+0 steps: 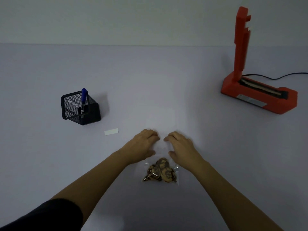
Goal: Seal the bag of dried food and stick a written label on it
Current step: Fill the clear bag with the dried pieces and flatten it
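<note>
A: Where is the bag now?

B: Flat on the surface at 6 o'clock, close to the person, with the dried food bunched at its near end.

A: And the hands?

B: The left hand and right hand sit side by side on the clear top part. Their fingers are curled onto the film and look to be gripping it, though the plastic is faint there.

A: Sealed yet?

B: I'd judge not. The orange sealer stands well apart at 2 o'clock, its arm raised upright and nothing in it.

A: The label?

B: The label lies at 10 o'clock from the bag, seemingly blank. The blue pen stands in the mesh holder beyond it. So sealing, writing and sticking all remain.
</note>
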A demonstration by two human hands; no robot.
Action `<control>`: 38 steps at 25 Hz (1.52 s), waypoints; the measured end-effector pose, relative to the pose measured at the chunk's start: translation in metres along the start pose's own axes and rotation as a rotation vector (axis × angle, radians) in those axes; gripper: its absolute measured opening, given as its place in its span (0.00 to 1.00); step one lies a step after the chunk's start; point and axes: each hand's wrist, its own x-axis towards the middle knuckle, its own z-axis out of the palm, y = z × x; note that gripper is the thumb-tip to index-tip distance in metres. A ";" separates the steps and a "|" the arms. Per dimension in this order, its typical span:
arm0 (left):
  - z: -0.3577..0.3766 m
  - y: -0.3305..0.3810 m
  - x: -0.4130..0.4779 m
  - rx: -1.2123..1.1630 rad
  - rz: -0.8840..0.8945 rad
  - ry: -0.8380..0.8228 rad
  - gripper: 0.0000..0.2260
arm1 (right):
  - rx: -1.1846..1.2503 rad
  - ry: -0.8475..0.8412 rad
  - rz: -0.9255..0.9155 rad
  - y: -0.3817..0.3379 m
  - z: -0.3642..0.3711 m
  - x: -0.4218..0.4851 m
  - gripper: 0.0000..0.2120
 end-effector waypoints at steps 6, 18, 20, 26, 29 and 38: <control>-0.017 -0.002 0.013 0.032 -0.072 -0.082 0.38 | -0.040 -0.079 0.069 0.000 -0.017 0.015 0.35; -0.025 -0.015 0.023 0.136 -0.136 -0.053 0.55 | -0.179 -0.155 0.162 0.004 -0.033 0.032 0.58; -0.025 -0.015 0.022 0.128 -0.153 -0.054 0.56 | -0.199 -0.165 0.145 0.007 -0.034 0.033 0.59; -0.024 -0.017 0.021 0.192 -0.187 -0.083 0.57 | -0.207 -0.157 0.095 0.025 -0.029 0.029 0.59; -0.024 -0.019 0.021 0.221 -0.219 -0.121 0.58 | -0.254 -0.163 0.081 0.041 -0.023 0.025 0.59; -0.025 -0.024 0.019 0.270 -0.253 -0.179 0.60 | -0.264 -0.143 0.101 0.049 -0.022 0.029 0.68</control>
